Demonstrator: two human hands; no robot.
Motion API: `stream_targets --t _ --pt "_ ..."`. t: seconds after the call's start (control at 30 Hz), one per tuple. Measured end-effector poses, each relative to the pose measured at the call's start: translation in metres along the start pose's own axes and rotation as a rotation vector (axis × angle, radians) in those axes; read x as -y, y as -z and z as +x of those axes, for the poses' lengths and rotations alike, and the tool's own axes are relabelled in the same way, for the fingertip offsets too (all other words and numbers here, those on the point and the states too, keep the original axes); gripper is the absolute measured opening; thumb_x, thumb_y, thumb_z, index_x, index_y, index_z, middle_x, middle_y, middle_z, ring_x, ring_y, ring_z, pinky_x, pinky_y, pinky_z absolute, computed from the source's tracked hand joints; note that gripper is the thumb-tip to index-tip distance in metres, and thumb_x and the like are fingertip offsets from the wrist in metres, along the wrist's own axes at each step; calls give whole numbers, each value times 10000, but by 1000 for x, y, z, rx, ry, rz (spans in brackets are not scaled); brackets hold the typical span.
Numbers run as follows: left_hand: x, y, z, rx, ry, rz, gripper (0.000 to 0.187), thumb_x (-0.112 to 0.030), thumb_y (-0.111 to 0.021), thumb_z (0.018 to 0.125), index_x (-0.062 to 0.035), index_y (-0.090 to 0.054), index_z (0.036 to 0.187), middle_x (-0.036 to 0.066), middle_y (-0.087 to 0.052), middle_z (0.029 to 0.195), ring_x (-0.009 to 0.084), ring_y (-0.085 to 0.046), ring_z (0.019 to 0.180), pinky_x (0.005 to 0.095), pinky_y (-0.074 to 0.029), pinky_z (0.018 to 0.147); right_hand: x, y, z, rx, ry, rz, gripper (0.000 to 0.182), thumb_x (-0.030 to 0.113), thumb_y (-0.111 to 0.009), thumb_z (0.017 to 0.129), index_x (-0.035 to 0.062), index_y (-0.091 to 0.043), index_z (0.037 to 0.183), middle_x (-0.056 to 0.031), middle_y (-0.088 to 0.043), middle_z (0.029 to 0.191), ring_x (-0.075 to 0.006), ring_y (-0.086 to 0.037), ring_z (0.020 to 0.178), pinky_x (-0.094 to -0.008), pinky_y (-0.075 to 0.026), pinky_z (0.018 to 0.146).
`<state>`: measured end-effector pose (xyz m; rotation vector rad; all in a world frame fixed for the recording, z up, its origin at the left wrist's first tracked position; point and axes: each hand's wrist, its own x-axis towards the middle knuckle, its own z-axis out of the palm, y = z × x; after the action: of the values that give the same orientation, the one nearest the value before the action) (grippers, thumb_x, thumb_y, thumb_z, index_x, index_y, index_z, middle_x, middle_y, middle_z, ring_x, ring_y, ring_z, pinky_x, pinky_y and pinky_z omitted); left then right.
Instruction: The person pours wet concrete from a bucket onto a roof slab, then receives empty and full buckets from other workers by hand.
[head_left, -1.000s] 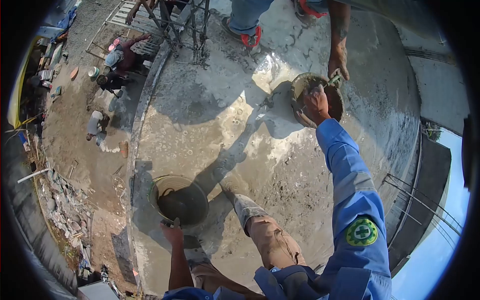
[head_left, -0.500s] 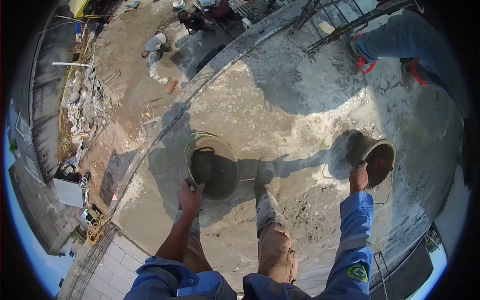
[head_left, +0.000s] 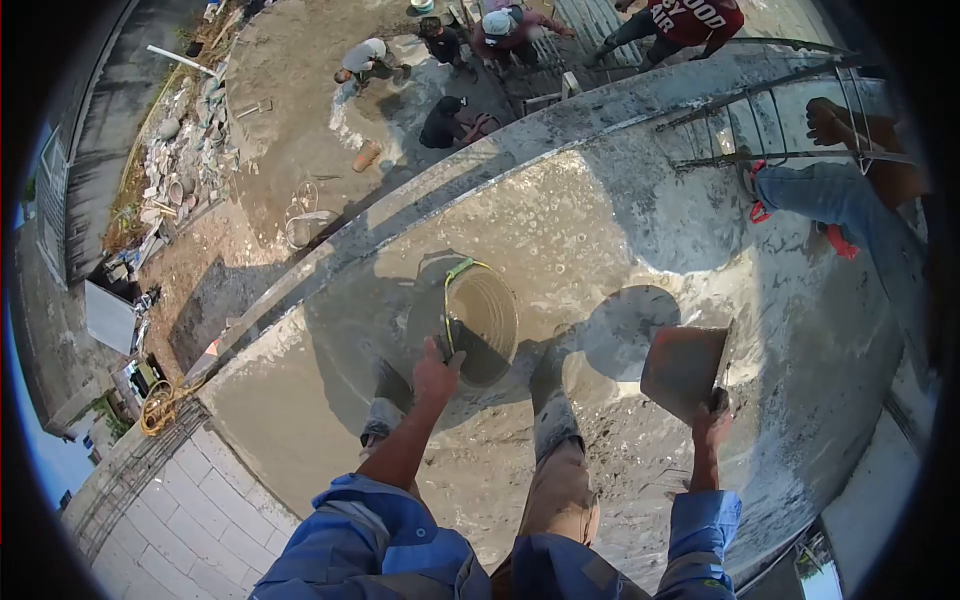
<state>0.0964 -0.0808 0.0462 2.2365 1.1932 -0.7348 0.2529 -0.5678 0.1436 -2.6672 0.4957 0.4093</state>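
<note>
A round bucket (head_left: 497, 320) with ridged inner walls stands on the wet concrete in front of my feet, with its mouth facing me. A thin handle with a green grip (head_left: 460, 268) runs along its left rim. My left hand (head_left: 436, 372) has its fingers closed on the near-left rim. To the right, my right hand (head_left: 711, 422) grips the dark rim of a second, reddish-brown bucket (head_left: 685, 368). That one is raised and tipped, so its outer side shows and its inside is hidden. Its shadow lies on the concrete beside it.
A raised concrete edge (head_left: 420, 220) curves across the slab. Beyond and below it are several people and a fallen orange bucket (head_left: 366, 156). At upper right, another person's leg (head_left: 820, 192) and hand (head_left: 825, 124) are beside a metal ladder-like frame (head_left: 770, 120). White blocks (head_left: 190, 495) lie lower left.
My right hand has turned its bucket, so the outer side now shows instead of the mouth. The left bucket appears further right, tilted more, with its handle now along the rim. The view has shifted.
</note>
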Motion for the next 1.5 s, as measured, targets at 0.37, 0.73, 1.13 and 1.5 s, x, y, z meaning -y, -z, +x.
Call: stream_targets --t 0.37,0.73,1.13,1.5 --pt "33 4 5 -1 -114 -360 514 -327 -765 764 -131 -483 1147 134 -599 1062 387 -599 980 486 -484 787 201 -136 -163 139 255 27 306 140 -612 784 -2 -647 1053 -226 -665 955 -397 -647 892 -440 -506 781" --pt "84 -9 10 -37 -44 -743 499 -373 -624 887 -55 -490 1247 225 -494 1200 417 -540 1079 480 -467 875 271 -300 -250 650 397 205 331 97 -627 819 -11 -586 1129 -189 -671 1007 -339 -655 926 -401 -506 809" --pt "95 1 18 173 -195 -438 916 -561 -684 785 -24 -314 1429 277 -414 1365 412 -452 1262 447 -440 997 245 -200 -254 566 354 -111 500 320 -703 812 55 -580 1218 -193 -616 1179 -362 -574 1111 -431 -465 933" --pt "71 16 8 83 -164 -432 830 -479 -716 791 -6 -405 1398 230 -579 1254 371 -568 1155 422 -460 968 140 -106 -302 589 251 -305 548 287 -684 794 72 -532 1274 -212 -466 1334 -415 -432 1228 -491 -381 1012"
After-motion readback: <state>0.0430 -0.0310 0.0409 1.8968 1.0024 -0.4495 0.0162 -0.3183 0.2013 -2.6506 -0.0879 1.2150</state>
